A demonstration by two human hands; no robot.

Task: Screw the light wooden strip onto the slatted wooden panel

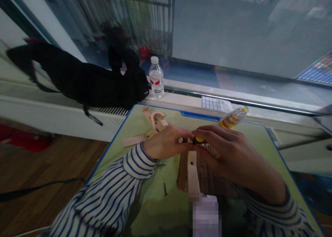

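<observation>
My right hand (233, 152) is curled over a screwdriver (199, 139) with a yellow-and-black end and a clear ribbed handle, mostly hidden under the fingers. Close against it, my left hand (172, 140) has its thumb and fingertips pinched together; what lies between them is hidden. Just below the fingertips, a pale wooden strip (193, 174) with a hole lies on a brown cardboard piece (183, 171). A dark screw (165, 189) lies on the green table left of the strip, and another thin one (162, 165) shows near my left cuff.
Wooden parts, one a curved hook (155, 121), lie at the table's far left. A yellow-labelled clear bottle (233, 117) stands tilted-looking at the far right. Beyond the blue table edge (178, 110), the sill holds a water bottle (157, 79), a black bag (95, 81) and a gridded sheet (211, 103).
</observation>
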